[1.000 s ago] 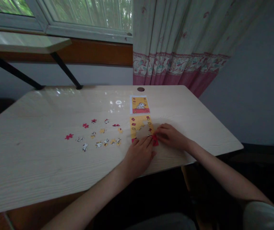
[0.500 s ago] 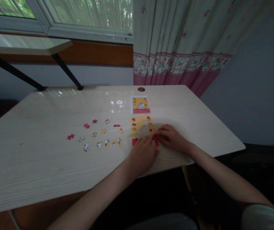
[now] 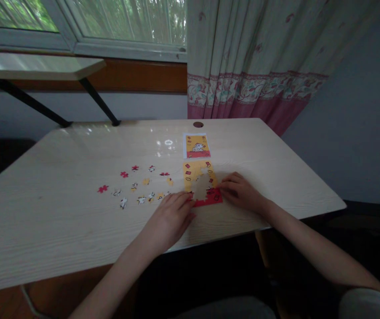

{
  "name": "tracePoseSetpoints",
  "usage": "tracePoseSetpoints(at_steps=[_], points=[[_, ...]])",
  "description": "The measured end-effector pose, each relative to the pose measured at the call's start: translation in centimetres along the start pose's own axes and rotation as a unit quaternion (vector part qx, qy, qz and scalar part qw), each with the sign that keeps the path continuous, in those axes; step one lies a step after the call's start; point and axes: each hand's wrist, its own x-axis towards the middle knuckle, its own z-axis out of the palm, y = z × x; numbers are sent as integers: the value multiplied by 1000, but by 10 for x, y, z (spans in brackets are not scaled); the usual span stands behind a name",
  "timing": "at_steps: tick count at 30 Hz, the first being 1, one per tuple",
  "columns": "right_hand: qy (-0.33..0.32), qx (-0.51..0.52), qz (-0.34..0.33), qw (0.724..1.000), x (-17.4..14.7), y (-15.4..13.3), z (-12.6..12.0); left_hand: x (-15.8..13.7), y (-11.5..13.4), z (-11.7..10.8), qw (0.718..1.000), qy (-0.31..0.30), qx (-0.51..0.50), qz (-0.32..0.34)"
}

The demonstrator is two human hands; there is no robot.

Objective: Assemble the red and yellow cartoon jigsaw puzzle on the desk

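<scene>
A partly assembled jigsaw puzzle (image 3: 187, 173), yellow above and red below, lies flat with a gap through its middle where the tabletop shows. My left hand (image 3: 173, 217) rests over its lower left corner, fingers stretched out and touching the red edge; what lies under the fingertips is hidden. At the right edge, my right hand (image 3: 241, 191) has its fingers loosely bent and apart, fingertips against the red part. Several loose puzzle pieces are spread to the left, among them a red piece (image 3: 103, 189), a white piece (image 3: 123, 203) and a yellow piece (image 3: 146, 181).
Just behind the puzzle lies a reference picture card (image 3: 198, 146) with a white animal on yellow and red. The wooden table (image 3: 60, 230) has a round cable hole (image 3: 198, 125) at the back. A raised shelf (image 3: 40, 66) stands at the back left, beside a curtain (image 3: 239, 57).
My left hand has moved left, from the puzzle's lower right to its lower left corner, uncovering the red bottom edge. My right hand stays at the right edge. The view has shifted slightly.
</scene>
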Motion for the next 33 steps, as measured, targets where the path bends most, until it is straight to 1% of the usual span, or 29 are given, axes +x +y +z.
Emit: tracePoseSetpoints(at_steps=[3,6,9,17,21,26,31,33], points=[[2,9,-36,999,0,-5,-2,-9,-6,-2,1000,15,1,15],[-25,18,-67,997,1,-9,-3,-10,-7,-1,999,19,-3,31],[-51,10,-89,995,1,-11,-3,-10,-6,2,999,13,-10,29],[-88,-44,-77,992,-1,-13,-2,-10,-3,2,1000,7,-13,20],[-110,-50,-68,990,-1,-14,-1,-9,-3,2,1000,3,-19,17],[-110,-44,-66,991,-1,-13,0,-6,-3,1,999,11,-29,11],[-101,-22,-69,992,-1,-13,-2,-4,-5,-1,999,0,-54,6],[-90,-10,-62,994,0,-13,-3,-6,-9,-5,998,12,-63,10]])
